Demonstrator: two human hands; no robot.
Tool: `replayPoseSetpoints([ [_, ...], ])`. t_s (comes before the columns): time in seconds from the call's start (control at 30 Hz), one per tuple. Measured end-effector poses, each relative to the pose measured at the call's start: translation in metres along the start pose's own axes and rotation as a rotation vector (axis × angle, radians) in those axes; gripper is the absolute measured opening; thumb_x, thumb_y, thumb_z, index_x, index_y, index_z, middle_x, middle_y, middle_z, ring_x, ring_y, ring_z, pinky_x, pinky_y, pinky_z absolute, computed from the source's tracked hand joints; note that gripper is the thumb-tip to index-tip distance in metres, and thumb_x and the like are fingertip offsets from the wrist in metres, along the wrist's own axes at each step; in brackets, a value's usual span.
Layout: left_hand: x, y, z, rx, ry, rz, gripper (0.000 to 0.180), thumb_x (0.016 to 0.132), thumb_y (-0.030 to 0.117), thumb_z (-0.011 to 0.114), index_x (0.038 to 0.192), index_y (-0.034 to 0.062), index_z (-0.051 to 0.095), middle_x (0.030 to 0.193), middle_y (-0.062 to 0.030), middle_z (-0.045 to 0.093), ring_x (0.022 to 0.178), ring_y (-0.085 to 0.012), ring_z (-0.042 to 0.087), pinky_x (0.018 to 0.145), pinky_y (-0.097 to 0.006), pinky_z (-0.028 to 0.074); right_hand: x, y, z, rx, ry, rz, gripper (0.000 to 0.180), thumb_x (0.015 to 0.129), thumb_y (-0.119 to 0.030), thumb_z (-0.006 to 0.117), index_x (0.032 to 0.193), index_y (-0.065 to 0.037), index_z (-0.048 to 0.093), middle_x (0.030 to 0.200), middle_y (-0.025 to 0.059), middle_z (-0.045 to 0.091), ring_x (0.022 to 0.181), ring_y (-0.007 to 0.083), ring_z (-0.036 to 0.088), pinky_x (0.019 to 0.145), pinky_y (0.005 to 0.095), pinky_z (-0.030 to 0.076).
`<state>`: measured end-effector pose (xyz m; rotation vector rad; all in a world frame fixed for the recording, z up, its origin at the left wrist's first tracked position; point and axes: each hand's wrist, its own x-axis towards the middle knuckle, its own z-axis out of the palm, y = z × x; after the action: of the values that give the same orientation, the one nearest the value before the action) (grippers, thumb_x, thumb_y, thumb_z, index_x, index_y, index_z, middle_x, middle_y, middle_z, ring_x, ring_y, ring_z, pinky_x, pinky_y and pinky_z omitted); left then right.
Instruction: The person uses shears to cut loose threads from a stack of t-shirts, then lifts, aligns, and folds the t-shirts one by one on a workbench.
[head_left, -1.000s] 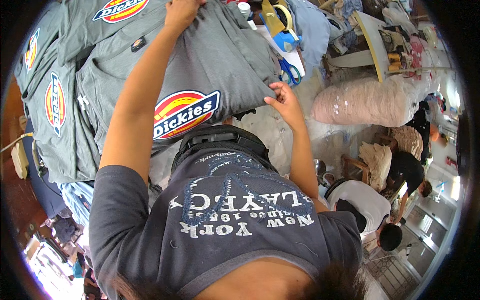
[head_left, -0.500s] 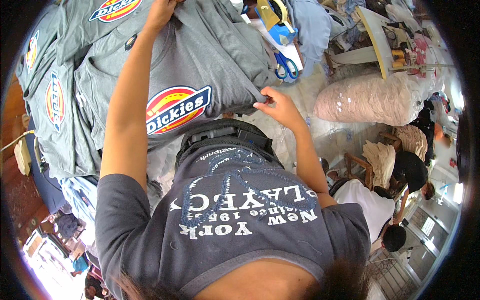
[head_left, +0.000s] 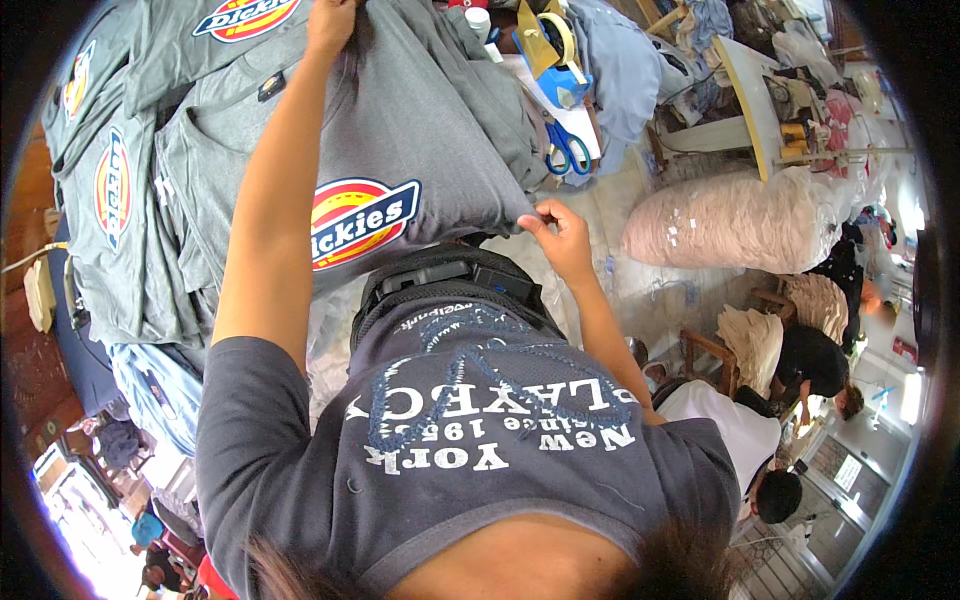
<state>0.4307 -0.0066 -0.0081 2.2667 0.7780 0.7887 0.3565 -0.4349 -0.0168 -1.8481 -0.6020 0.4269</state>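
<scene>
The left hand [head_left: 330, 22] had its fingers pinched shut on the far edge of a grey shirt [head_left: 420, 130]; the right hand [head_left: 560, 235] gripped its near corner. The shirt lay spread over the surface, blue-handled scissors [head_left: 568, 150] just beside it.

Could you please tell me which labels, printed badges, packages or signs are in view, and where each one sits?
Horseshoe badge: on the grey shirt both hands hold; red, yellow, blue.
Second badge: grey shirt at left, same colours.
Third badge: top edge, partly cut off.
Clear plastic bag: right, bulging, pinkish contents.
White sign: lower right, small rectangle.
</scene>
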Motion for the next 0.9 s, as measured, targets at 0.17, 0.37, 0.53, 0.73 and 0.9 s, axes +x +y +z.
replayPoseSetpoints([
  [0.17,-0.041,-0.011,-0.069,-0.573,-0.148,0.136,0.022,0.082,0.002,0.043,0.099,0.0033,0.057,0.095,-0.0032,0.058,0.088,-0.0123,0.053,0.077,-0.026,0.041,0.007,-0.006,0.018,-0.109,0.267,-0.145,0.022,0.07,-0.01,0.069,0.086,-0.002,0.057,0.081,0.0072,0.059,0.073,0.0192,0.056,0.063,0.0282,0.043],
  [0.37,-0.118,-0.03,-0.108,-0.933,0.029,-0.26,0.018,0.082,-0.002,0.046,0.095,0.0022,0.058,0.094,-0.0022,0.057,0.081,-0.0092,0.052,0.074,-0.021,0.042,0.009,0.014,0.03,-0.302,0.148,-0.311,0.025,0.061,-0.003,0.068,0.077,-0.006,0.049,0.074,0.0072,0.051,0.07,0.0256,0.051,0.063,0.0336,0.04],
  [0.53,-0.131,-0.008,-0.112,-1.009,0.061,-0.461,0.027,0.085,0.016,0.052,0.11,0.0045,0.05,0.097,-0.0056,0.058,0.084,-0.0116,0.054,0.076,-0.022,0.042,0.008,0.017,0.029,-0.436,0.02,-0.477,0.028,0.06,-0.008,0.069,0.078,-0.008,0.047,0.076,0.0055,0.049,0.073,0.0245,0.049,0.067,0.0343,0.036],
  [0.73,-0.13,-0.026,-0.109,-0.801,0.025,-0.338,0.042,0.077,0.005,0.062,0.116,0.0043,0.045,0.087,-0.0047,0.059,0.073,-0.0068,0.053,0.061,-0.019,0.04,0.008,0.01,0.027,-0.403,-0.017,-0.406,0.028,0.061,-0.009,0.069,0.082,-0.008,0.05,0.071,0.0037,0.049,0.07,0.0203,0.049,0.068,0.0323,0.036],
  [0.9,-0.128,-0.013,-0.108,-0.978,0.075,-0.399,0.04,0.077,0.004,0.061,0.114,0.007,0.046,0.085,-0.0019,0.059,0.073,-0.0049,0.053,0.058,-0.018,0.039,0.008,0.023,0.02,-0.336,-0.011,-0.394,0.025,0.06,-0.007,0.069,0.08,-0.007,0.053,0.071,0.0038,0.051,0.067,0.0196,0.049,0.067,0.0309,0.038],
])
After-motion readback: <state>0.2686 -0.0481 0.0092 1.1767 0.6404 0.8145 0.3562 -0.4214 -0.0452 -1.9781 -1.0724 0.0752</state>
